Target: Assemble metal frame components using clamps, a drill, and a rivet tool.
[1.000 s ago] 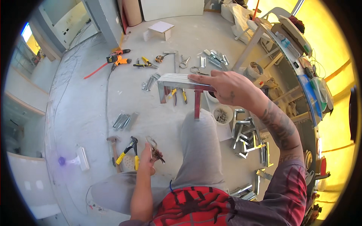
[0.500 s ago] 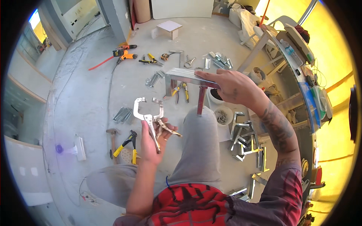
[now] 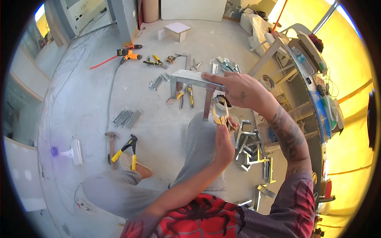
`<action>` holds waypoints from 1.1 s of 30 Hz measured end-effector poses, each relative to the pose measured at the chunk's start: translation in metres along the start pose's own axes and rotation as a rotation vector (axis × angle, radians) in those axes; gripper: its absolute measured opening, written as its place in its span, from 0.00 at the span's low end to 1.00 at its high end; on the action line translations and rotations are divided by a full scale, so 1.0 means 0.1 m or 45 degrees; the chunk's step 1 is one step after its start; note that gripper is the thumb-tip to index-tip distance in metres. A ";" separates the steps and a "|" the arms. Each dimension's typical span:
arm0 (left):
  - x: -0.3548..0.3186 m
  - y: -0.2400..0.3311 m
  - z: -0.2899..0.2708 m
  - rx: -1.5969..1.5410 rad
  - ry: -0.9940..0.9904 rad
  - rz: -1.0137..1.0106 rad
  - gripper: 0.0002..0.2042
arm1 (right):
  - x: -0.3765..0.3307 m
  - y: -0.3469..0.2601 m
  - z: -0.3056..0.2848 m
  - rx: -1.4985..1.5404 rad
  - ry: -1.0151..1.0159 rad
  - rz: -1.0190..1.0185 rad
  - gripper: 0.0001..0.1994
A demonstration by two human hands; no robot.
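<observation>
My right hand [image 3: 236,89] grips the right end of a small grey metal frame [image 3: 190,79], a flat top bar with short legs, held above my knee. My left hand [image 3: 223,143] holds a metal locking clamp [image 3: 220,111] upright by its handles. The clamp's curved jaws sit just under my right hand, close to the frame's right leg. Whether the jaws touch the frame I cannot tell. I sit on the concrete floor in grey trousers.
Yellow-handled pliers [image 3: 126,150] and a hammer [image 3: 111,146] lie on the floor to my left. A drill [image 3: 127,53] and more hand tools lie farther out. Several metal brackets [image 3: 250,144] are piled at my right, beside a cluttered bench [image 3: 305,67].
My left hand picked the locking clamp up from the floor at the left and carried it up and right, under my right hand. The frame stayed held in place.
</observation>
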State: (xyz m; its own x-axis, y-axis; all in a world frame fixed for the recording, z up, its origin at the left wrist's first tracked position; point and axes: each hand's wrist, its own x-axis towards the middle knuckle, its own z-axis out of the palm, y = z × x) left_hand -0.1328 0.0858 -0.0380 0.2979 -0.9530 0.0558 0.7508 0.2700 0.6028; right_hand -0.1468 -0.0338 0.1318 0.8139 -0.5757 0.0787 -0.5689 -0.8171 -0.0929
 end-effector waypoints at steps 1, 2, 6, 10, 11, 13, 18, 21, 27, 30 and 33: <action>0.05 -0.03 0.03 -0.077 -0.028 0.094 0.24 | -0.01 -0.01 0.00 0.002 -0.010 0.002 0.35; 0.09 -0.04 0.05 -0.077 -0.016 0.098 0.24 | -0.02 -0.01 0.00 0.005 -0.007 0.005 0.35; 0.20 -0.03 0.09 -0.037 0.056 0.163 0.24 | -0.06 -0.01 0.00 -0.020 -0.034 0.045 0.36; 0.27 -0.05 0.06 0.005 0.107 0.194 0.23 | -0.07 0.01 -0.01 -0.040 -0.062 0.064 0.35; 0.28 -0.07 0.04 0.003 0.124 0.200 0.23 | -0.07 0.01 -0.01 -0.020 -0.044 0.062 0.34; 0.30 -0.10 0.02 0.142 0.106 0.160 0.26 | -0.08 0.01 0.00 0.002 -0.031 0.063 0.34; 0.35 -0.15 0.05 0.199 0.127 0.222 0.28 | -0.09 0.04 0.02 -0.013 -0.015 0.069 0.32; 0.38 -0.15 0.08 0.286 0.130 0.267 0.32 | -0.09 0.06 0.03 0.006 -0.017 0.056 0.32; 0.47 -0.18 0.16 0.431 0.184 0.404 0.33 | -0.08 0.09 0.05 -0.006 -0.011 0.044 0.33; 0.50 -0.22 0.20 0.458 0.258 0.476 0.29 | -0.07 0.10 0.06 0.022 0.009 0.030 0.33; 0.52 -0.26 0.22 0.427 0.297 0.459 0.27 | -0.06 0.11 0.08 -0.018 -0.021 0.070 0.33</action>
State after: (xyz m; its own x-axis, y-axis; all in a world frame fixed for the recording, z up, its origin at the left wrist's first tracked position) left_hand -0.1493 0.0265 -0.0334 0.6534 -0.7419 0.1505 0.3589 0.4787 0.8013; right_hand -0.1574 -0.0391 0.1222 0.7833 -0.6190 0.0572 -0.6141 -0.7849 -0.0828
